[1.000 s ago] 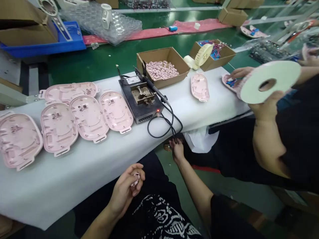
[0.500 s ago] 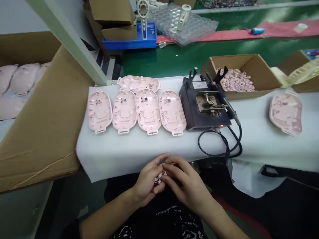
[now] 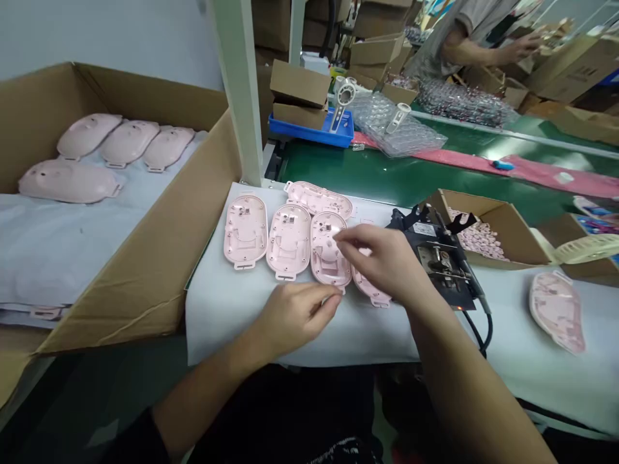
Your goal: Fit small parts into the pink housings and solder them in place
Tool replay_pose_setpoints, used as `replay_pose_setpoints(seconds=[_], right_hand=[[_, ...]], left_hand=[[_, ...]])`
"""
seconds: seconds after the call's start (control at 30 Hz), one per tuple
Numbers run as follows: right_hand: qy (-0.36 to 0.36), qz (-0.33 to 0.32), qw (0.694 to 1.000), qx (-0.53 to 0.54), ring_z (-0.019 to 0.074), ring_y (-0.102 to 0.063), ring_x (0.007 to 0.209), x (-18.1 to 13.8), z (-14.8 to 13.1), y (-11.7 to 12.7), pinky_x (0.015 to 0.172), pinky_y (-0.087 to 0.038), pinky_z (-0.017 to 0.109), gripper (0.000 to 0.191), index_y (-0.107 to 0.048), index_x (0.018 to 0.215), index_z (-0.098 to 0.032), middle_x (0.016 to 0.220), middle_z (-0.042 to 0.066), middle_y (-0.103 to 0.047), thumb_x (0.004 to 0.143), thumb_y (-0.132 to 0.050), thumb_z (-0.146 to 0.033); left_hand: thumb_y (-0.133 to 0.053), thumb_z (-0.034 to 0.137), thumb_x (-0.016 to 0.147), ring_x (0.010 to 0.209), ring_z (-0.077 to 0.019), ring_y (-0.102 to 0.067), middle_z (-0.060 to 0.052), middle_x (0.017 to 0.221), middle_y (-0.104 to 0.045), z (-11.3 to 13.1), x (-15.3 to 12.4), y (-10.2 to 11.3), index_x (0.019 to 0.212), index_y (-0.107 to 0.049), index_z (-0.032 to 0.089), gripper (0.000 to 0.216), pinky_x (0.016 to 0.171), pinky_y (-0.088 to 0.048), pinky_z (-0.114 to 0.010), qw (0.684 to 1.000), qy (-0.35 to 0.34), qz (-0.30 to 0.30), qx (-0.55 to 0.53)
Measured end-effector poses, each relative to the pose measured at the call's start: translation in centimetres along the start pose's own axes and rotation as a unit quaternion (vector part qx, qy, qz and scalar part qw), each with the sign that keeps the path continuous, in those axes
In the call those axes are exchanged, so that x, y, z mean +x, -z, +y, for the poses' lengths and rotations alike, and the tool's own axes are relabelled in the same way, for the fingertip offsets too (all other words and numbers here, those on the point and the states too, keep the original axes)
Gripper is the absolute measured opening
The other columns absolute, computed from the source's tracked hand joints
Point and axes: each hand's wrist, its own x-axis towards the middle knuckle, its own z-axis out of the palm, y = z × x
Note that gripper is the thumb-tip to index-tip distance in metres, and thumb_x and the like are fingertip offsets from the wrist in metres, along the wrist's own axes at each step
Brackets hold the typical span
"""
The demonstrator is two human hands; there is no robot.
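"Head view: what's changed since the last look?"

"The hands have parted. They were pressed together around small pink pieces; now both reach out over the bench."

"Biggest things first?"

"A large cardboard box (image 3: 145,219) on the left holds smooth, domed, pale pink shells (image 3: 128,142) on a white sheet. Beyond lie a green conveyor belt (image 3: 329,164) and a co-worker (image 3: 459,45). A white padded bench cover (image 3: 217,335) carries a black soldering station (image 3: 438,258) and a small cardboard box (image 3: 503,222) of little pink parts."

"And the work itself?"

"An oval, ribbed, matte pink plastic casing (image 3: 324,258) sits in a row with others, directly under the right hand (image 3: 382,258)."

"The grip?"

"Right fingers pinch together just above that casing; left hand (image 3: 294,319) curls loosely, almost touching its lower edge. Whether either holds anything, I can't tell."
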Motion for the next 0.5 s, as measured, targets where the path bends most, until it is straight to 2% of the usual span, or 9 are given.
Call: replay_pose_setpoints(seconds=[0.07, 0.1, 0.17, 0.27, 0.37, 0.5], right_hand=[[-0.055, -0.025, 0.998, 0.004, 0.0181, -0.070, 0.084, 3.1, 0.9, -1.3, 0.075, -0.052, 0.030, 0.017, -0.077, 0.091, -0.022, 0.091, 0.001, -0.077, 0.089, -0.063, -0.031], [-0.076, -0.033, 0.997, 0.005, 0.0187, -0.069, 0.082, 4.2, 1.4, -1.9, 0.074, -0.051, 0.031, 0.018, -0.077, 0.089, -0.022, 0.090, 0.002, -0.076, 0.088, -0.064, -0.034], [-0.093, -0.046, 0.995, -0.008, 0.0185, -0.068, 0.079, 5.9, 2.3, -2.8, 0.073, -0.050, 0.031, 0.018, -0.077, 0.086, -0.022, 0.087, 0.002, -0.076, 0.084, -0.066, -0.036], [-0.101, -0.076, 0.991, -0.054, 0.0174, -0.067, 0.077, 7.2, 3.3, -3.1, 0.074, -0.050, 0.031, 0.013, -0.077, 0.087, -0.023, 0.086, 0.001, -0.076, 0.081, -0.068, -0.029], [-0.113, -0.113, 0.981, -0.115, 0.0187, -0.069, 0.083, 7.9, 3.8, -2.9, 0.077, -0.050, 0.032, 0.014, -0.079, 0.091, -0.025, 0.092, 0.001, -0.077, 0.083, -0.067, -0.027], [-0.106, -0.133, 0.971, -0.169, 0.0204, -0.071, 0.090, 8.5, 4.3, -3.6, 0.082, -0.052, 0.032, 0.018, -0.081, 0.095, -0.025, 0.096, 0.001, -0.078, 0.087, -0.065, -0.024]], left_hand=[[-0.055, 0.022, 0.100, 0.061, -0.0112, -0.062, 0.000, 0.076, -0.072, -1.4, 0.6, -0.5, 0.101, -0.074, 0.016, 0.020, 0.055, -0.042, -0.026, 0.982, -0.109, 0.059, 0.143], [-0.055, 0.021, 0.100, 0.061, -0.0118, -0.063, 0.000, 0.075, -0.072, -2.1, 0.7, -0.9, 0.102, -0.073, 0.015, 0.019, 0.053, -0.040, -0.027, 0.971, -0.136, 0.076, 0.183], [-0.056, 0.020, 0.099, 0.059, -0.0123, -0.063, 0.000, 0.072, -0.070, -3.1, 0.5, -1.6, 0.102, -0.073, 0.014, 0.018, 0.049, -0.036, -0.029, 0.961, -0.156, 0.088, 0.210], [-0.057, 0.021, 0.099, 0.051, -0.0114, -0.056, 0.002, 0.062, -0.065, -3.9, -0.3, -2.0, 0.103, -0.074, 0.015, 0.018, 0.045, -0.029, -0.030, 0.954, -0.181, 0.092, 0.218], [-0.054, 0.024, 0.101, 0.053, -0.0125, -0.055, 0.000, 0.060, -0.062, -4.0, -0.9, -1.9, 0.109, -0.074, 0.017, 0.023, 0.048, -0.026, -0.031, 0.957, -0.175, 0.061, 0.225], [-0.046, 0.033, 0.106, 0.059, -0.0170, -0.057, -0.007, 0.070, -0.068, -3.9, -1.2, -1.8, 0.129, -0.069, 0.016, 0.037, 0.051, -0.021, -0.032, 0.973, -0.097, -0.014, 0.208]])
